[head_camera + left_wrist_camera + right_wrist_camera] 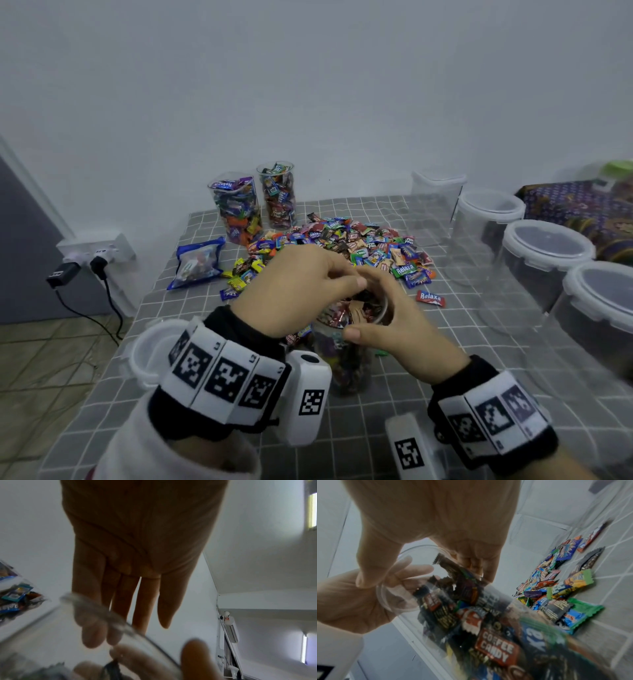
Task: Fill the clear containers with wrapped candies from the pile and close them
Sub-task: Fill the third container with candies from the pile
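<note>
At centre frame in the head view we see both hands meeting over the mouth of a clear cylindrical container (346, 363) that stands on the grey checked tablecloth (445, 377), packed with wrapped candies almost to the brim. The left hand (301, 291) reaches in from the left, fingers extended over the opening; from the left wrist view its fingers (125, 601) run straight down to the container's rim (96, 609), and we cannot tell whether they pinch anything. The right hand (397, 325) cups the container at its top, thumb on the near side, fingers curled round the far rim; the right wrist view shows that grip (471, 555) on the rim, with a "Coffee Candy" wrapper (496, 646) pressed against the clear wall.

Just above the hands lies the candy pile (359, 246), and a lone red Relaxa candy (431, 298) sits to its lower right. In the upper middle stand two filled containers (236, 209) (279, 195), both lidless. Along the right edge we see lidded empty containers (544, 260). Left of the pile rests a blue candy bag (197, 262), and a loose white-rimmed lid (150, 349) lies at lower left.
</note>
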Tool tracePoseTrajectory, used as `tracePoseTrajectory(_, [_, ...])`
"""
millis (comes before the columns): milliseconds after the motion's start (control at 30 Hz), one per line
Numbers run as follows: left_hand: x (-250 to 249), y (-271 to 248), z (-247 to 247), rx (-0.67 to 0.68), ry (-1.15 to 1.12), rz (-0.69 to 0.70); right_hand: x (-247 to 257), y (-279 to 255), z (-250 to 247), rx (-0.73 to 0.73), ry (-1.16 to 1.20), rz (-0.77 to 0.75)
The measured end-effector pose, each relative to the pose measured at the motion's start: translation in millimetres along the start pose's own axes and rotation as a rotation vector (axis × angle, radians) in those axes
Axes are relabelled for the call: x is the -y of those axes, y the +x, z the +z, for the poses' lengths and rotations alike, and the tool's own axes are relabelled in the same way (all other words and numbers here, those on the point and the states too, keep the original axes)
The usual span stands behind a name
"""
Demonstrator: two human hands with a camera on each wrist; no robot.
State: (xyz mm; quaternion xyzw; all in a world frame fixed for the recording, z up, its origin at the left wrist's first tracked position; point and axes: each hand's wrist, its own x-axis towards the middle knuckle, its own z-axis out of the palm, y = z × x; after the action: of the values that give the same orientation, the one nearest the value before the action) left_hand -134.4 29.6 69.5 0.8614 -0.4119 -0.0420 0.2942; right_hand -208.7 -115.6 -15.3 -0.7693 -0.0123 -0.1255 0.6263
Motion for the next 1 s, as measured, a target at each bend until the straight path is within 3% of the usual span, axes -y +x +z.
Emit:
tracePoseTrajectory(100, [-1.0, -1.6, 4.3, -0.03, -0.125, 0.015, -2.1, 0.0, 0.2, 0.01, 0.008, -0.005])
tracePoseTrajectory(267, [20.9, -0.7, 2.9, -0.335, -0.397, -0.073, -6.2, 0.8, -2.9, 0.02, -0.027, 0.03])
tracePoseTrajectory(400, [50.0, -6.0, 4.8, -0.381, -0.34, -0.209, -4.7, 1.7, -19.6, 0.261, -0.226, 0.073])
tracePoseTrajectory(500, [70.8, -9.3, 11.7, -0.262, -0.127, -0.317, -12.6, 5.8, -35.0, 0.321, -0.578, 0.13])
tracePoseTrajectory(667, [97.7, -1.9, 29.6, 0.054, 0.34, -0.403, -20.6, 27.7, -47.9, 0.331, -1.141, 0.24])
tracePoseTrajectory(800, [113.9, 8.5, 43.5, 0.271, 0.428, -0.439, -33.8, 46.8, -46.8, 0.377, -1.253, 0.269])
tracePoseTrajectory(1000, [121.2, 18.2, 55.7, 0.412, 0.508, -0.482, -47.7, 61.8, -30.3, 0.454, -1.282, 0.296])
